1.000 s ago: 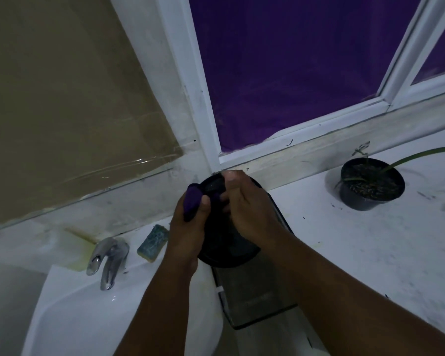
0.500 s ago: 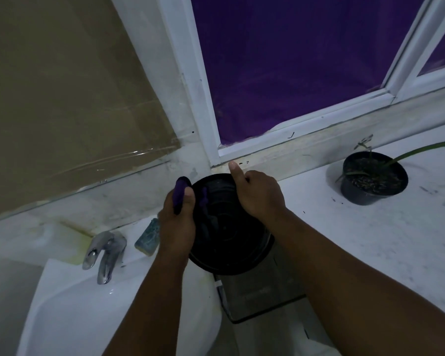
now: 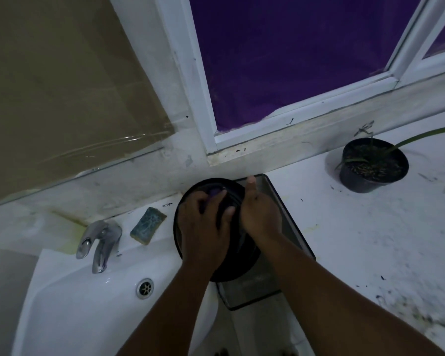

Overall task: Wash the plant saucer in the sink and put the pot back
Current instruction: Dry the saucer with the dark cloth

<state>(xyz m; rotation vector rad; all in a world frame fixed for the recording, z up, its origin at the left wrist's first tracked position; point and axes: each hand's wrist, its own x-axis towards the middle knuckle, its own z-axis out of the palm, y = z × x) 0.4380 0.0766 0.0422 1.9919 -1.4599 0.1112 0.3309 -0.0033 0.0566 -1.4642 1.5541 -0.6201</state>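
The black round plant saucer (image 3: 238, 265) is held up on edge between the white sink (image 3: 88, 299) and the counter. My right hand (image 3: 261, 214) grips its right rim, thumb pointing up. My left hand (image 3: 203, 227) lies across the saucer's face and presses a small purple thing (image 3: 213, 192), perhaps a cloth, against it near the top. The black pot (image 3: 373, 167) with a thin green plant stands on the white counter at the far right, well apart from both hands.
A chrome tap (image 3: 100, 242) and a blue-green sponge (image 3: 147, 225) sit on the sink's back ledge, and the drain (image 3: 145, 288) lies below. A dark rectangular bin (image 3: 288, 219) stands under the saucer. The speckled white counter (image 3: 370, 253) runs right beneath the window sill.
My left hand has moved from the saucer's left rim onto its face, carrying the purple thing to the top. The camera has tipped down, showing more of the sink.
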